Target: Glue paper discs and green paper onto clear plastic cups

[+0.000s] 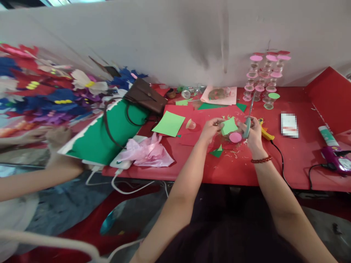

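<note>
My left hand (211, 129) pinches the left edge of a small light green paper piece (229, 126). Close to the paper's right edge, my right hand (254, 132) has its fingers wrapped round scissors (247, 127), whose blades point up and away. Just below the green piece is a pink paper circle (235, 137). Thin paper scraps are scattered round both hands. A larger light green sheet (169, 124) lies to the left, with a small clear cup (191, 124) beside it. Dark green offcuts (217, 152) rest on the red table below my left hand.
Stacked clear cups with pink discs (259, 78) stand at the back right. A yellow tool (267, 133), a pixelated white item (289, 125) and a glue stick (328, 136) are on the right. Leftward are a brown bag (146, 95), pink plastic (149, 151) and another person's arms (41, 179).
</note>
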